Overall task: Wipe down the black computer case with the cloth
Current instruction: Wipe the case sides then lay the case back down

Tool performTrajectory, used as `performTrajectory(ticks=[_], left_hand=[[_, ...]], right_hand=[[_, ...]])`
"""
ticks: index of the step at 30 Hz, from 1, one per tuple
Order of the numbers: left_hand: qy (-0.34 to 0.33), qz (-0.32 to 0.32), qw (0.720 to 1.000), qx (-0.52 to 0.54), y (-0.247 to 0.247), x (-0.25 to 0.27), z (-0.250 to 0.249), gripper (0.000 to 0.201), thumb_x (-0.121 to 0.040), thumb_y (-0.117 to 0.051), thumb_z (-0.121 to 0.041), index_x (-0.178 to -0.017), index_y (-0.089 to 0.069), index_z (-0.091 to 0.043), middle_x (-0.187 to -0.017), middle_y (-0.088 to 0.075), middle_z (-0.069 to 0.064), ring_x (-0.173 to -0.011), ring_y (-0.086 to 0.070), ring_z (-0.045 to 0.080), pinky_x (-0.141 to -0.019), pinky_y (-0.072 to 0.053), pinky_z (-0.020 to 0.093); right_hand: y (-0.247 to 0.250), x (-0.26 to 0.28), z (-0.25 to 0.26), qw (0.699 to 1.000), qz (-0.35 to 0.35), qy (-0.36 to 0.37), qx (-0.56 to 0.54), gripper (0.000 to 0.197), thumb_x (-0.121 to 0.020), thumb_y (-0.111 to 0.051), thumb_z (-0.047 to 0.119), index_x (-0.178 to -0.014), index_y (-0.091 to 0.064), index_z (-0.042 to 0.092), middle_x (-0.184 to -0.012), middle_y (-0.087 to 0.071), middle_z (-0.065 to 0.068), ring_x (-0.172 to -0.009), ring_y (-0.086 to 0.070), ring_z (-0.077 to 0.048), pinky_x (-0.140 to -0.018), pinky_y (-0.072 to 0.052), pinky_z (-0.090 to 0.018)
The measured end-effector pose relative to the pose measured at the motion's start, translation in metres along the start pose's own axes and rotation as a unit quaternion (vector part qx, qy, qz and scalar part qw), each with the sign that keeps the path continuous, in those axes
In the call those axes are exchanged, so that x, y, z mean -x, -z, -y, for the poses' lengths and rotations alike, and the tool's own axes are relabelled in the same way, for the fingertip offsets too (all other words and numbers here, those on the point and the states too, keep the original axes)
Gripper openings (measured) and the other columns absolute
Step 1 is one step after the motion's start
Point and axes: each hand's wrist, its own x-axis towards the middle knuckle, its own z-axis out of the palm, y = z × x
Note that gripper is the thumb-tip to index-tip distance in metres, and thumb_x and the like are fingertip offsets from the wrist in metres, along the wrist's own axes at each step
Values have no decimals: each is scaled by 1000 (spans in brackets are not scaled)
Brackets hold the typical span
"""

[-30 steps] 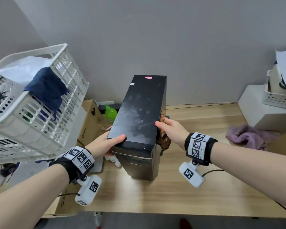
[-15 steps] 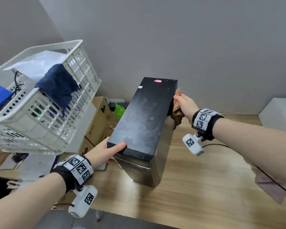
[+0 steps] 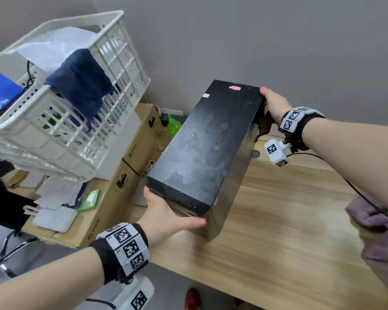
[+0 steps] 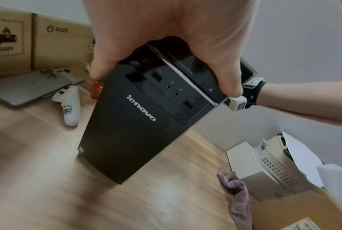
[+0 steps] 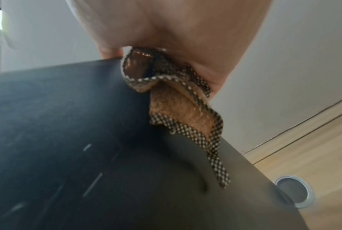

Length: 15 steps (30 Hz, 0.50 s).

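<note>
A: head view: black computer case upright on bench; left hand grips its front top edge; right hand holds cloth against far right edge.

B: left wrist view shows "lenovo" on the front, "PICO" on cardboard box; right wrist view shows cloth's checkered trim; fingers hidden.

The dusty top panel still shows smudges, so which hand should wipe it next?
Probably the right hand: it already holds the brown checkered-edge cloth at the black computer case's far top corner, while the left hand grips the near front end, steadying it.
</note>
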Motion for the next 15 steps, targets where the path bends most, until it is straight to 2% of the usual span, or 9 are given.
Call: performTrajectory(ticks=[2,6,10,13,15], left_hand=[[5,6,1000,-22,-1,-3,-1,138,-46,-100,-28,-142,-2,-15,-124,-19,-12,-123,-27,5,-102,-24,18],[-8,32,999,-33,8,-10,0,140,-46,-100,-25,-144,-1,-12,-129,-20,-11,-124,-27,6,-105,-26,20],[-39,82,995,-45,19,-30,-2,149,-49,-99,-20,-147,13,-13,-139,-21,-5,-131,-27,8,-110,-29,25],[-62,148,984,-75,28,-48,-7,155,-52,-98,-18,-146,26,-13,-144,-24,-3,-136,-30,12,-111,-34,27],[-79,187,975,-96,33,-61,-9,159,-52,-98,-20,-146,30,-16,-144,-29,-2,-136,-34,14,-104,-40,26]], right_hand=[[3,3,1,1000,-12,-5,1,42,-85,-45,59,-104,-64,26,-122,-64,-2,-114,-59,-25,-106,-42,-39],[15,15,-4,998,-56,-6,-11,39,-89,-46,55,-102,-66,24,-111,-65,0,-103,-58,-22,-87,-41,-30],[44,39,-26,991,-126,-16,-39,34,-89,-49,51,-89,-67,22,-89,-65,5,-88,-57,-19,-73,-41,-28],[70,68,-50,980,-194,-12,-38,41,-91,-49,48,-98,-70,14,-90,-63,1,-86,-55,-20,-75,-39,-27],[86,93,-66,971,-238,-17,-32,46,-88,-49,49,-96,-70,9,-87,-63,-3,-84,-56,-25,-78,-46,-30]])
